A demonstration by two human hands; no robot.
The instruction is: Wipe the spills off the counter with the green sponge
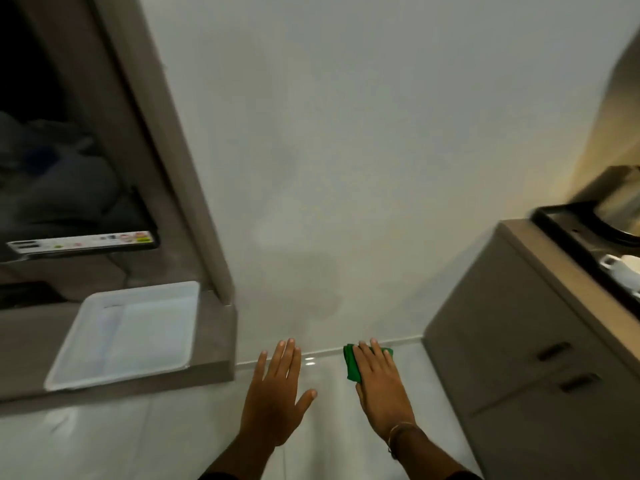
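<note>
My right hand (379, 382) lies flat on top of a green sponge (351, 367), whose left and far edges stick out from under the fingers. Both are low in the view, over glossy white tiles near the foot of a white wall. My left hand (277, 389) is stretched out beside it, fingers spread, holding nothing. A grey counter (214, 355) juts in from the left at about the height of my hands. No spill can be made out on it.
A white plastic tray (124, 334) rests on the grey counter, below a dark screen (69, 202). A grey cabinet with two drawer handles (554, 351) stands at the right; on its top are a dark tray (568, 220) and white cups (623, 271).
</note>
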